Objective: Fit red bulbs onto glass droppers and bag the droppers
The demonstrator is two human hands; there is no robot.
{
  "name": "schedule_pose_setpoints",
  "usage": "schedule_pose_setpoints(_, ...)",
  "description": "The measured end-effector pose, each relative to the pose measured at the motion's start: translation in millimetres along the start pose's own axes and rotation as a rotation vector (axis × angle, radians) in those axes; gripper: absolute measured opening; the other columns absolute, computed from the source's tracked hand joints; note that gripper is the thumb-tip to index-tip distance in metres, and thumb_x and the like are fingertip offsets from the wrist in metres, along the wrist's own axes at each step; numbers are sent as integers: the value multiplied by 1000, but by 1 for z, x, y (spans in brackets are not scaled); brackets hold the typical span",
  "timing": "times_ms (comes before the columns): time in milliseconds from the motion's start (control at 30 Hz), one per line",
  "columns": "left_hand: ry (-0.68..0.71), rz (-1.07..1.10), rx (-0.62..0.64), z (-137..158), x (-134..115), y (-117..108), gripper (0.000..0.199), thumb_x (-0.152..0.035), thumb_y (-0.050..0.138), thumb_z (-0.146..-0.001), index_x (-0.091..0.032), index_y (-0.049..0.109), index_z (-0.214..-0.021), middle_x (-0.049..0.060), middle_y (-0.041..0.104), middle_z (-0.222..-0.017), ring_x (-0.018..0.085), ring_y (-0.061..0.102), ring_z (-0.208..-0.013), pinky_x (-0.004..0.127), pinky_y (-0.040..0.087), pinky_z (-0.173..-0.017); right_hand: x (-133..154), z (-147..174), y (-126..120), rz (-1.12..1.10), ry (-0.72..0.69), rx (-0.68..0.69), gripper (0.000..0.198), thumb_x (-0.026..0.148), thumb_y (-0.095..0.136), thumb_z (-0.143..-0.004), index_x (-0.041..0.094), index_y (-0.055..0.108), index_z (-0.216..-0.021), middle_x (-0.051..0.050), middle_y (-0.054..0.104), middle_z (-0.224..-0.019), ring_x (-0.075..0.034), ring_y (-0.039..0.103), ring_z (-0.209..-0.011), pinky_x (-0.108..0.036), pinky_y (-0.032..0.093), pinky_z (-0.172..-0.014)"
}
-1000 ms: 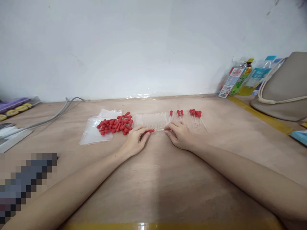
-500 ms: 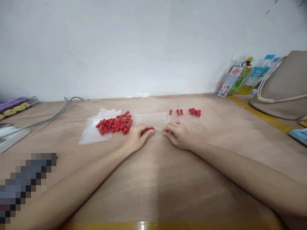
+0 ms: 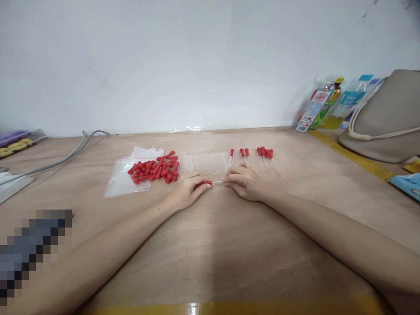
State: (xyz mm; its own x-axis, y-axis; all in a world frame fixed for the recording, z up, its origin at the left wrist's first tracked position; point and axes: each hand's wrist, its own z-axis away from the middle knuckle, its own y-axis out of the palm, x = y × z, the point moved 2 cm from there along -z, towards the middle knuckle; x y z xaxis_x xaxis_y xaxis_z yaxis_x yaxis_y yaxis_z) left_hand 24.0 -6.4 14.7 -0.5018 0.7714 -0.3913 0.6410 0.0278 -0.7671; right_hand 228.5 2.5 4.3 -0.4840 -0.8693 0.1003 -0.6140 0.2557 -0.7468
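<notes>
A big white wall (image 3: 197, 65) stands at the back. In front of it is the wide wooden counter (image 3: 183, 245). On the right side sits a grey-brown bag (image 3: 390, 113) with a pale cord, and beside it some drink bottles (image 3: 352, 103) lean by the wall. Flat clear plastic bags (image 3: 114, 181) lie on the left side, partly under a heap of red rubber tops (image 3: 154, 169). The left hand (image 3: 188, 190) pinches one red top (image 3: 205, 183), just in front of the row of clear tubes (image 3: 205, 162). The right hand (image 3: 244, 181) pinches a thin clear tube (image 3: 218, 182). That tube points at the open end of the red top (how far in it goes is too small to tell). Behind and beside the right hand lie tubes with red tops on (image 3: 244, 152), some of them in a little bunch.
</notes>
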Motion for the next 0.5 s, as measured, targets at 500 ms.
schedule_pose_setpoints(500,113,-89,-21,5,-2,4,17,-27,49,-86,-14,60,-89,4,59,-77,12,54,-68,25,44,-62,19,-5,1,193,-41,-44,26,20,37,-88,14,57,-72,-2,54,-63,-11,43,-58,-30,24,-66)
